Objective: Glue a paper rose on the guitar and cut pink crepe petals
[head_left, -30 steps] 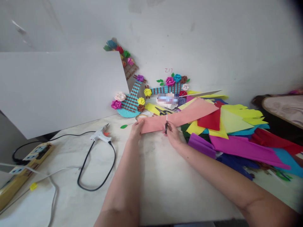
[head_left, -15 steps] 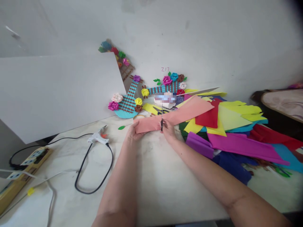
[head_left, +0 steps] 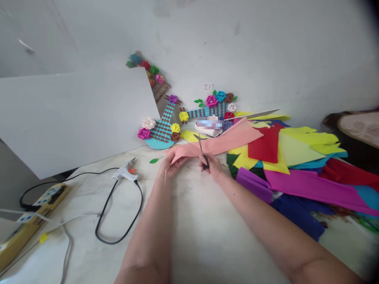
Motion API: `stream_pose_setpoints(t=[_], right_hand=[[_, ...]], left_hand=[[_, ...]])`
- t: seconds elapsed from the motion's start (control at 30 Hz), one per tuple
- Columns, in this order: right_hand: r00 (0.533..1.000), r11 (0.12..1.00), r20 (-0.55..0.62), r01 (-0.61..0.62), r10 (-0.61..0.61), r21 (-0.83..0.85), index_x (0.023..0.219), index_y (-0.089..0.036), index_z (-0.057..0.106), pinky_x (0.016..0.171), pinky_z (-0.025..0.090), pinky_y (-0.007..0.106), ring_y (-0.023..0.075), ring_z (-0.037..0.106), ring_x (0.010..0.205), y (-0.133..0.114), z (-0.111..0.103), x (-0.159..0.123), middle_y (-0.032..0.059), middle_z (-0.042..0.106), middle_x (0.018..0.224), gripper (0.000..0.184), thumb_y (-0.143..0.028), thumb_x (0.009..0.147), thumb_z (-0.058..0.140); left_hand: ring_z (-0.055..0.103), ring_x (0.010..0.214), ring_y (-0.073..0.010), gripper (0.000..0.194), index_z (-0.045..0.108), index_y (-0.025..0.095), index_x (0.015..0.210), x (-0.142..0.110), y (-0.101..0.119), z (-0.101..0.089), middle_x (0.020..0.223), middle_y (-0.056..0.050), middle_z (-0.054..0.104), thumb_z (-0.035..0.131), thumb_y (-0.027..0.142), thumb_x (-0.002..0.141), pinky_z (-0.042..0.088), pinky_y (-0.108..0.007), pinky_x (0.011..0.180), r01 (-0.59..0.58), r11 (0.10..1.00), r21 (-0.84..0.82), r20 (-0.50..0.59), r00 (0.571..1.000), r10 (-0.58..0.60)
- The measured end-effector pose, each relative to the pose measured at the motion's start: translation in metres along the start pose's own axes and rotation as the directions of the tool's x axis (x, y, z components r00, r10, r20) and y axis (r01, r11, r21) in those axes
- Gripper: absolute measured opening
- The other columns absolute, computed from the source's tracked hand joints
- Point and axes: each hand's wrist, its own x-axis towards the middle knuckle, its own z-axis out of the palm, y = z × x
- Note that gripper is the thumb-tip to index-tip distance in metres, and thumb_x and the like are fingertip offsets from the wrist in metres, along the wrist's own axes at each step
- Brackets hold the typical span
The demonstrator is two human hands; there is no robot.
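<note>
We note that the pink sheet (head_left: 231,142) covers part of the left hand (head_left: 169,167). The white board (head_left: 79,126) hides part of the flowered brown grid (head_left: 160,91). We cannot read the pixelated label (head_left: 210,123) of the white package (head_left: 206,130). The left edge cuts off the white board and the power strip (head_left: 32,228); the right edge, the magenta sheet (head_left: 319,190).

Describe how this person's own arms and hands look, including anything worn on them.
The left hand and right hand are ungloved. The left forearm and right forearm are bare, with no sleeve, watch or bracelet showing. Parts of both hands are hidden, so rings cannot be ruled out.
</note>
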Motion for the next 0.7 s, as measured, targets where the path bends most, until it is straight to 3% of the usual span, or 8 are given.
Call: stream_pose_setpoints(t=[0.07,0.13,0.2,0.3,0.37,0.43,0.57,0.7], right_hand=[[0.990,0.998,0.130,-0.060,0.062,-0.017,0.075,-0.017,0.052,0.029,0.022,0.016,0.0090,0.051,0.038,-0.004,-0.007,-0.002,-0.0025,0.057,0.053,0.030,-0.046,0.071,0.058],[0.942,0.988,0.299,-0.148,0.156,-0.048,0.082,-0.016,0.054,0.029,0.028,0.017,0.0116,0.055,0.039,-0.010,-0.019,-0.001,-0.0003,0.060,0.054,0.034,-0.049,0.073,0.054],[0.841,0.964,0.471,-0.232,0.266,-0.131,0.086,-0.015,0.054,0.030,0.034,0.018,0.0135,0.057,0.040,-0.018,-0.034,0.001,0.0022,0.063,0.056,0.038,-0.051,0.074,0.053],[0.585,0.873,0.650,-0.357,0.486,-0.332,0.091,-0.012,0.055,0.034,0.042,0.022,0.0195,0.064,0.049,-0.030,-0.053,0.004,0.0084,0.067,0.063,0.044,-0.054,0.076,0.049],[0.521,0.812,0.624,-0.408,0.583,-0.418,0.093,-0.012,0.054,0.036,0.044,0.022,0.0209,0.066,0.053,-0.033,-0.058,0.004,0.0113,0.068,0.067,0.046,-0.055,0.079,0.044],[0.549,0.801,0.584,-0.441,0.598,-0.405,0.094,-0.012,0.052,0.037,0.045,0.021,0.0209,0.067,0.058,-0.032,-0.055,0.003,0.0130,0.069,0.072,0.045,-0.054,0.081,0.043],[0.674,0.879,0.573,-0.428,0.467,-0.213,0.096,-0.014,0.050,0.040,0.047,0.022,0.0208,0.067,0.065,-0.022,-0.036,0.000,0.0134,0.069,0.079,0.039,-0.050,0.081,0.045],[0.713,0.883,0.540,-0.449,0.448,-0.139,0.094,-0.015,0.049,0.040,0.048,0.023,0.0197,0.066,0.062,-0.016,-0.019,0.000,0.0126,0.069,0.078,0.039,-0.052,0.083,0.045]], left_hand=[[0.052,0.114,-0.0291,0.042,0.056,0.013,0.117,0.002,0.001,-0.003,0.114,-0.018,0.062,0.056,0.029,0.078,0.046,-0.039,0.095,-0.045,0.998,-0.033,-0.008,0.999,0.045],[0.052,0.115,-0.0308,0.043,0.055,0.012,0.119,0.003,0.002,-0.007,0.112,-0.019,0.062,0.056,0.027,0.079,0.045,-0.042,0.096,-0.047,0.996,-0.078,-0.003,0.999,0.047],[0.051,0.115,-0.0331,0.044,0.053,0.010,0.122,0.004,0.002,-0.010,0.110,-0.021,0.063,0.054,0.026,0.080,0.044,-0.045,0.097,-0.013,0.992,-0.125,0.004,1.000,0.014],[0.051,0.114,-0.0340,0.045,0.050,0.010,0.125,0.005,0.003,-0.013,0.109,-0.020,0.063,0.051,0.024,0.082,0.042,-0.047,0.097,0.022,0.986,-0.164,0.001,1.000,-0.022],[0.052,0.114,-0.0333,0.046,0.049,0.011,0.126,0.005,0.003,-0.013,0.109,-0.019,0.063,0.050,0.023,0.082,0.042,-0.047,0.098,0.022,0.985,-0.171,0.001,1.000,-0.022],[0.052,0.114,-0.0332,0.046,0.050,0.011,0.126,0.005,0.003,-0.013,0.110,-0.019,0.063,0.050,0.024,0.082,0.042,-0.046,0.098,0.021,0.986,-0.166,0.005,1.000,-0.021],[0.051,0.115,-0.0330,0.044,0.053,0.012,0.123,0.005,0.002,-0.012,0.110,-0.019,0.063,0.050,0.026,0.082,0.042,-0.047,0.098,0.006,0.988,-0.155,0.018,1.000,-0.004],[0.052,0.114,-0.0322,0.040,0.056,0.011,0.119,0.004,0.003,-0.011,0.106,-0.019,0.065,0.049,0.024,0.082,0.043,-0.045,0.097,0.002,0.989,-0.148,0.035,0.999,0.004]])
